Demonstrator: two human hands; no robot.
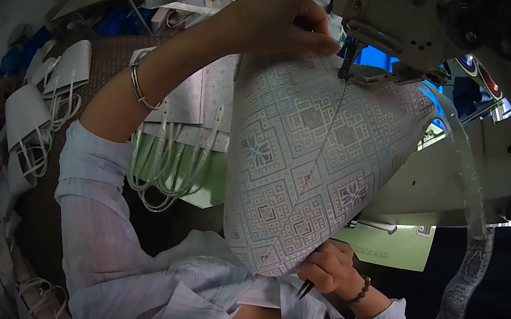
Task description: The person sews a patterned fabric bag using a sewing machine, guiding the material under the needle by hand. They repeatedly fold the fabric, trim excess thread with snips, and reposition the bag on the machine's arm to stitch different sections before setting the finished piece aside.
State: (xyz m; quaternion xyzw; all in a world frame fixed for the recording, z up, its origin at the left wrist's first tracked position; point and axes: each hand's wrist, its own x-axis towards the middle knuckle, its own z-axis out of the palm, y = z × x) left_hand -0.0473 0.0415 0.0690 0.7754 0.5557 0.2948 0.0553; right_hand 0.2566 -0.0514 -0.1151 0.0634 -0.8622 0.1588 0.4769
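Observation:
A patterned bag piece in pale grey, with blue and cream geometric motifs and a seam down its middle, hangs from the sewing machine. Its top edge lies under the presser foot. My left hand, a metal bangle on the wrist, pinches that edge just left of the needle area, fingers closed. Down at the lower right edge of the piece, my right hand is closed around a dark tool with two narrow points; part of its fingers is hidden behind the fabric.
Finished-looking bag pieces with clear looped handles lie to the left on a green surface. More white pieces with white cord handles are piled at far left. A translucent hose curves down on the right beside the machine.

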